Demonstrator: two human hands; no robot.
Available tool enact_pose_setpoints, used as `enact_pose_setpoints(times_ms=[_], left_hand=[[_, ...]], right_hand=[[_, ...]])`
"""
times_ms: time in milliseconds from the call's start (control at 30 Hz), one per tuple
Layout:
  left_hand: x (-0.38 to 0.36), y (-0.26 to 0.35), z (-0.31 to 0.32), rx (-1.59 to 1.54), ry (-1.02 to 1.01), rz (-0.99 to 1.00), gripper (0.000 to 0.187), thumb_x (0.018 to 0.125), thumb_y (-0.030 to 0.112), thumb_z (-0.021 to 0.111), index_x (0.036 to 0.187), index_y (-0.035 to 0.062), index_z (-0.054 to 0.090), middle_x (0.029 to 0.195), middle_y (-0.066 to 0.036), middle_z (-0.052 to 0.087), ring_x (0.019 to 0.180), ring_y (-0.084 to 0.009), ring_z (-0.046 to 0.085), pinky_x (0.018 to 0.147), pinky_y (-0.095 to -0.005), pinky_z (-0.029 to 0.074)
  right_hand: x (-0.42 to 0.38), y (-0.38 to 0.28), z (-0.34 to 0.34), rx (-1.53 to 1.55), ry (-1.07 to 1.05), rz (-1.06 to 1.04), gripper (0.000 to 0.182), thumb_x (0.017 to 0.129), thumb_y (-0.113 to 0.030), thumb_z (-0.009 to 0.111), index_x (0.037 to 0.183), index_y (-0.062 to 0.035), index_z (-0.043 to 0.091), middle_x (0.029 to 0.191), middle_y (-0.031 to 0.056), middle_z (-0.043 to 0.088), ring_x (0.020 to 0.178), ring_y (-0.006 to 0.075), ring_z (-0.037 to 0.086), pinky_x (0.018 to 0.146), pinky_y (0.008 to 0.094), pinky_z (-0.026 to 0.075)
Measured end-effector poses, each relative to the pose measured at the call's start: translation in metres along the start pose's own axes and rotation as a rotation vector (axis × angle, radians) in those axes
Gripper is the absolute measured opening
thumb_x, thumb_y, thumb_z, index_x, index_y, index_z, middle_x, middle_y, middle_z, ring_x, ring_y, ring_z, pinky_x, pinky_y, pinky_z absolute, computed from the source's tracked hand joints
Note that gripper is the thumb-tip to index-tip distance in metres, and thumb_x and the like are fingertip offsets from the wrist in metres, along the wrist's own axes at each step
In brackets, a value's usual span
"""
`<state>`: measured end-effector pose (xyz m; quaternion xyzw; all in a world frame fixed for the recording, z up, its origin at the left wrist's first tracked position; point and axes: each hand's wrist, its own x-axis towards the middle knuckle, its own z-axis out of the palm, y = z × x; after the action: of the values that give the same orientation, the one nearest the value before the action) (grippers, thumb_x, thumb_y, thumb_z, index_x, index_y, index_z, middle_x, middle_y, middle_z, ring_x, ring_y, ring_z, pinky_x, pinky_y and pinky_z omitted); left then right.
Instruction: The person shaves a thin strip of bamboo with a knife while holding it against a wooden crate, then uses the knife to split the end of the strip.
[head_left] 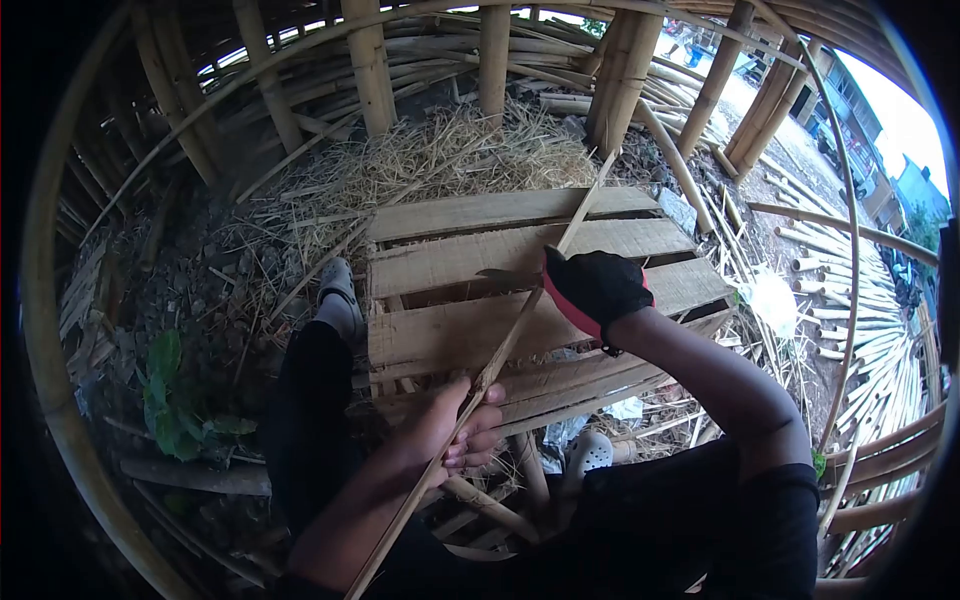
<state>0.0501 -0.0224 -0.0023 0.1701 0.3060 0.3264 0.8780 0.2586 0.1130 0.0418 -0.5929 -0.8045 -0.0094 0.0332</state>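
Observation:
A long bamboo strip (510, 338) runs slantwise from the lower left, over a slatted wooden crate (440, 255), up to the far side. My bare left hand (462, 425) is closed around the strip near the crate's front edge. My right hand (598, 290) wears a black glove with red on it. It is closed on a knife (507, 276), whose blade points left across the strip above the slats. The knife's handle is hidden inside the glove. Several gaps show between the crate's boards.
Straw-like bamboo shavings (450, 165) are heaped behind the crate. Upright bamboo posts (622, 80) stand beyond them. Cut bamboo poles (870, 330) lie in rows at the right. My shoes (340, 280) flank the crate, and a leafy plant (170, 400) grows at the left.

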Motion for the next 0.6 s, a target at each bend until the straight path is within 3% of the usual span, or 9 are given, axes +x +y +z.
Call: enact_pose_setpoints(times_ms=[33, 67, 133, 233, 333, 433, 533, 600], left_hand=[[0.0, 0.0, -0.001, -0.002, -0.008, 0.011, 0.033, 0.106, 0.04, 0.03, 0.093, 0.0135, 0.044, 0.051, 0.008, 0.032, 0.036, -0.0032, 0.027, 0.032, -0.0174, 0.024], [-0.001, -0.001, 0.0, -0.004, -0.007, 0.008, 0.033, 0.106, 0.04, 0.03, 0.093, 0.0135, 0.044, 0.051, 0.008, 0.032, 0.036, -0.0032, 0.027, 0.032, -0.0174, 0.024], [0.0, 0.0, 0.002, 0.01, 0.015, 0.006, 0.032, 0.106, 0.04, 0.03, 0.093, 0.0136, 0.044, 0.051, 0.008, 0.032, 0.036, -0.0031, 0.027, 0.032, -0.0172, 0.024], [0.004, 0.005, 0.003, -0.024, 0.003, 0.013, 0.033, 0.107, 0.04, 0.029, 0.093, 0.0137, 0.043, 0.051, 0.008, 0.032, 0.035, -0.0031, 0.028, 0.032, -0.0172, 0.024], [-0.002, 0.003, 0.001, -0.061, 0.0, 0.007, 0.033, 0.106, 0.041, 0.029, 0.093, 0.0137, 0.043, 0.051, 0.008, 0.032, 0.036, -0.0029, 0.028, 0.032, -0.017, 0.025], [0.0, -0.001, -0.001, 0.007, 0.0, 0.017, 0.033, 0.106, 0.04, 0.029, 0.094, 0.0133, 0.043, 0.051, 0.008, 0.033, 0.036, -0.0026, 0.028, 0.033, -0.0168, 0.025], [0.002, 0.001, 0.006, 0.032, 0.033, 0.01, 0.035, 0.105, 0.041, 0.029, 0.093, 0.0117, 0.045, 0.051, 0.007, 0.031, 0.036, -0.0046, 0.025, 0.033, -0.0196, 0.024], [0.007, 0.005, 0.003, 0.019, 0.044, 0.018, 0.034, 0.104, 0.04, 0.029, 0.094, 0.0118, 0.045, 0.051, 0.007, 0.031, 0.036, -0.0046, 0.025, 0.033, -0.0196, 0.024]], right_hand=[[0.017, 0.01, 0.002, 0.028, -0.094, 0.123, 0.06, 0.104, -0.044, 0.024, 0.095, -0.0081, 0.072, 0.086, 0.016, 0.072, 0.083, 0.0362, 0.07, 0.077, 0.0492, 0.053], [0.03, 0.032, 0.019, 0.016, -0.004, 0.063, 0.066, 0.103, -0.046, 0.023, 0.086, -0.0058, 0.073, 0.086, 0.0169, 0.072, 0.084, 0.0363, 0.069, 0.079, 0.0487, 0.052], [0.034, 0.037, 0.009, 0.029, -0.06, 0.2, 0.064, 0.103, -0.046, 0.023, 0.088, -0.0069, 0.073, 0.086, 0.017, 0.072, 0.083, 0.0363, 0.07, 0.079, 0.0489, 0.052], [-0.013, -0.009, 0.001, -0.001, -0.114, -0.016, 0.063, 0.103, -0.046, 0.024, 0.09, -0.0097, 0.073, 0.087, 0.0181, 0.072, 0.085, 0.0373, 0.069, 0.081, 0.05, 0.052], [0.0, 0.0, 0.004, 0.028, -0.149, -0.088, 0.048, 0.103, -0.044, 0.028, 0.107, -0.0173, 0.068, 0.079, 0.0183, 0.07, 0.077, 0.0384, 0.069, 0.072, 0.0492, 0.054], [0.02, 0.02, 0.01, 0.025, -0.08, 0.059, 0.05, 0.103, -0.044, 0.028, 0.103, -0.0139, 0.068, 0.078, 0.02, 0.069, 0.077, 0.0379, 0.069, 0.073, 0.049, 0.054], [0.02, 0.03, 0.007, 0.005, -0.043, 0.079, 0.047, 0.103, -0.042, 0.03, 0.107, -0.0118, 0.066, 0.075, 0.0199, 0.068, 0.074, 0.0374, 0.069, 0.068, 0.0493, 0.054], [-0.012, 0.002, 0.015, -0.054, 0.054, -0.198, 0.041, 0.104, -0.039, 0.032, 0.119, -0.0145, 0.061, 0.071, 0.0173, 0.067, 0.067, 0.0367, 0.068, 0.058, 0.0501, 0.052]])
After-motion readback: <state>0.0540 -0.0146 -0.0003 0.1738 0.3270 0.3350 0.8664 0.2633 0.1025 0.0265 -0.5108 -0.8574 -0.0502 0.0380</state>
